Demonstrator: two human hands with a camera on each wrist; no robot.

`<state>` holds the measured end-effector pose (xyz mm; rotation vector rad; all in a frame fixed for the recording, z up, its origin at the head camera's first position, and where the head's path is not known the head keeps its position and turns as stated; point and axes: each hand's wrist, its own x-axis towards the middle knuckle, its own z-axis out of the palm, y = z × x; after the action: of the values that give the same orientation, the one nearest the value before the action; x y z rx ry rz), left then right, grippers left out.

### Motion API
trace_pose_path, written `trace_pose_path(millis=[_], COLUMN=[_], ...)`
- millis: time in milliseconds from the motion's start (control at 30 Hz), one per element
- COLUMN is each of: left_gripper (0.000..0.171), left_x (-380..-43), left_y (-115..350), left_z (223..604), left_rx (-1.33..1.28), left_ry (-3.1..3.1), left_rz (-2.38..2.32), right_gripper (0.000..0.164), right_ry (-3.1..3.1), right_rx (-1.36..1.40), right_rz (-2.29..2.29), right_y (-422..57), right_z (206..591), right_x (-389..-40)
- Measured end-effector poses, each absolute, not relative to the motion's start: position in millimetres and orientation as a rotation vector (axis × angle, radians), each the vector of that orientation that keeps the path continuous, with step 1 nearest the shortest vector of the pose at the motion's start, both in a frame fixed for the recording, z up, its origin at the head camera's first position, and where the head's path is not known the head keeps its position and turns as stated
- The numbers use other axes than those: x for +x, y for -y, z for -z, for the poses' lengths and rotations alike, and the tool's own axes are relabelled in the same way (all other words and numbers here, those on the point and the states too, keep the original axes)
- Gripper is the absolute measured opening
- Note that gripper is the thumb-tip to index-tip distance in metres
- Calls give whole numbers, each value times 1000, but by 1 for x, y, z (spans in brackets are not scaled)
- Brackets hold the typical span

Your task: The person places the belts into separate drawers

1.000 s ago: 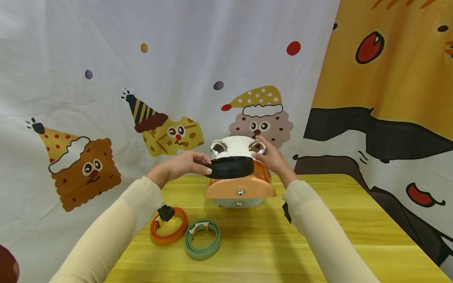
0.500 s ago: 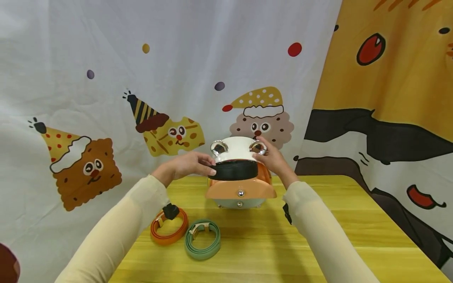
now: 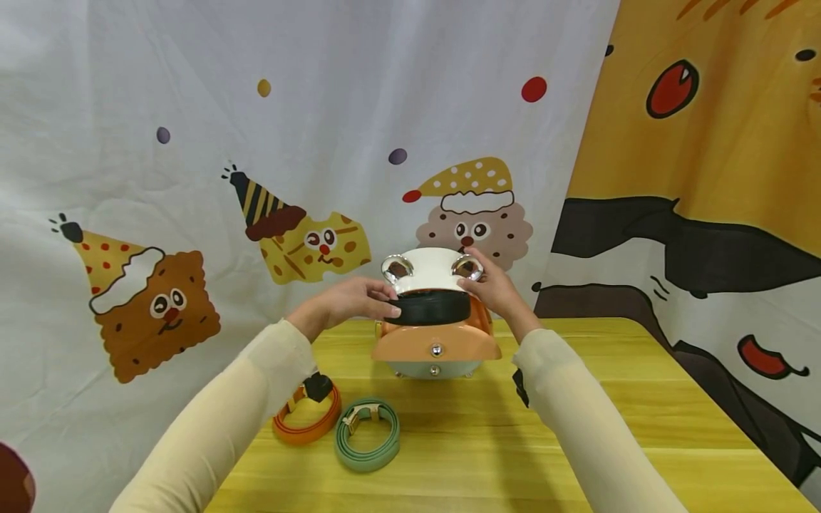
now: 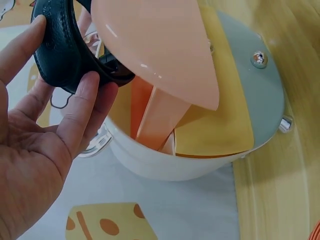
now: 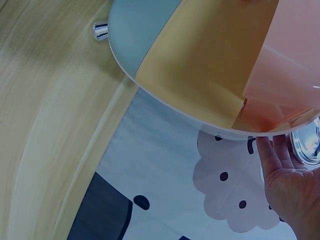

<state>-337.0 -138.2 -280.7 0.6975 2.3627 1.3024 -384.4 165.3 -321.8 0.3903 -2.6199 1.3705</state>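
White, orange and grey-green, the rounded box [image 3: 428,265] stands at twelve o'clock. Before it, the coiled black leather-look belt [image 3: 432,309] sits nearer three o'clock than a second ago, almost centred; its long axis runs nine-to-three, opening upward. The left hand [image 3: 354,301] pinches its nine-o'clock end; the right hand [image 3: 495,286] grips the box at two o'clock.
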Motion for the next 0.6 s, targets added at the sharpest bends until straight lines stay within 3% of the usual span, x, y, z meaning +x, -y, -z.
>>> trace_pose_path(millis=[600], left_gripper=[28], left_x=[-339], left_y=[124], left_z=[291], left_rx=[595], left_ry=[-2396], left_rz=[-1375], right_gripper=[68], right_ry=[2628], right_rx=[363], right_rz=[-1379], right_y=[-165], right_z=[322], right_x=[-384])
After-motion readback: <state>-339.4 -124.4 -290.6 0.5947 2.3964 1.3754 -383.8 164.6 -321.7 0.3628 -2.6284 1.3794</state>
